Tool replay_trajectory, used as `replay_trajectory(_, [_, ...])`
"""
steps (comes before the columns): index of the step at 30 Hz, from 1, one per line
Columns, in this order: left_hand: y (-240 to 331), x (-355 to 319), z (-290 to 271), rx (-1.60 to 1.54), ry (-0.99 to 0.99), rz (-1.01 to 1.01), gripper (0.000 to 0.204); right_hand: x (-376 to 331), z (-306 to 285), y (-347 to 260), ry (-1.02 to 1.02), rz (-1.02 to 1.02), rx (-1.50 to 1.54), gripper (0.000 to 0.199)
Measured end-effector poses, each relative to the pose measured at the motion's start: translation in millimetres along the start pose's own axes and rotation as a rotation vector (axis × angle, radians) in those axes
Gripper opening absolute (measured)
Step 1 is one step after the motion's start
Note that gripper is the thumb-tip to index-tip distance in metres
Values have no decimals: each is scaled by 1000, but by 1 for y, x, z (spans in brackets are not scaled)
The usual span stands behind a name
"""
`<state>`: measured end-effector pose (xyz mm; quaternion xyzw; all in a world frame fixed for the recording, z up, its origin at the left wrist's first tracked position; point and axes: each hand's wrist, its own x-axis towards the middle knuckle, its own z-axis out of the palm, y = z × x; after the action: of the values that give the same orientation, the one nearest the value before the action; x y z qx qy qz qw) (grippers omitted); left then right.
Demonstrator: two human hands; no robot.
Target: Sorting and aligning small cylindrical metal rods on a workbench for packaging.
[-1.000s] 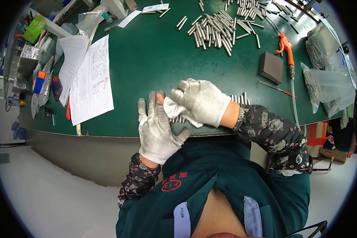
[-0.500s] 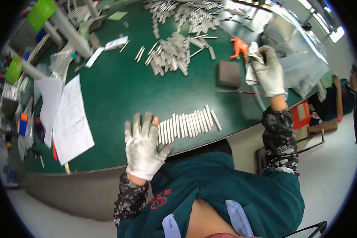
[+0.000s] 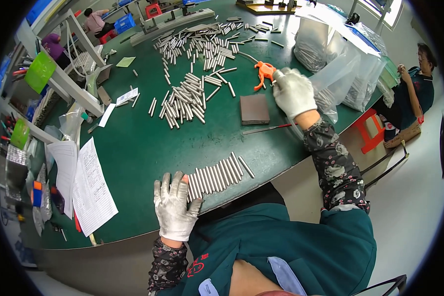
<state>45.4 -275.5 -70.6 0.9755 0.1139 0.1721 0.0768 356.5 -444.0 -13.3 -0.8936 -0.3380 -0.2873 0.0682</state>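
My left hand (image 3: pixel 175 206), in a greyish-white glove, lies flat on the green table with its fingers stretched out. Its index finger and thumb are against the left end of a row of slim metal rods (image 3: pixel 215 177). The rods lie side by side near the front edge, and the rightmost one is tilted apart. Farther off to the right, my gloved right hand (image 3: pixel 295 93) has its fingers curled downward. What they hold, if anything, is hidden. An orange air blow gun (image 3: pixel 264 74) with a hose lies just left of that hand.
Loose metal rods (image 3: pixel 185 101) lie in heaps across the table's middle and back. A brown square block (image 3: pixel 254 109) and a thin red-ended tool (image 3: pixel 267 129) lie near my right arm. Plastic bags of rods (image 3: pixel 333 74) stand at right; paper sheets (image 3: pixel 91 190) lie left. Another person (image 3: pixel 412 93) sits at right.
The view has shifted, showing more of the far table. My right hand has come nearer the orange blow gun, and the white cloth it held is no longer visible. My left hand stays by the row.
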Motion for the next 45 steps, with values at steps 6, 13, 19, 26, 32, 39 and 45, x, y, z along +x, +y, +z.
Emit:
replay_trajectory(6, [0, 0, -2, 31, 24, 10, 59, 14, 17, 3, -601, 397, 30, 36])
replay_trajectory(13, [-3, -4, -1, 53, 25, 3, 61, 35, 23, 22, -647, 520, 163, 45])
replay_trajectory(19, [-7, -4, -1, -37, 94, 9, 66, 29, 31, 75, -534, 503, 920, 18])
replay_trajectory(26, [-10, 19, -23, 33, 153, 53, 61, 19, 39, 72, -419, 825, 1445, 18])
replay_trajectory(32, [4, 31, -21, 3, 115, 135, 62, 19, -5, -9, -740, 457, 431, 59])
replay_trajectory(39, [7, 39, -17, -1, 94, 166, 61, 31, 14, -9, -702, 376, 326, 41])
replay_trajectory(45, [-10, 30, -7, 22, 189, 251, 59, 44, 33, -14, -737, 428, 376, 40])
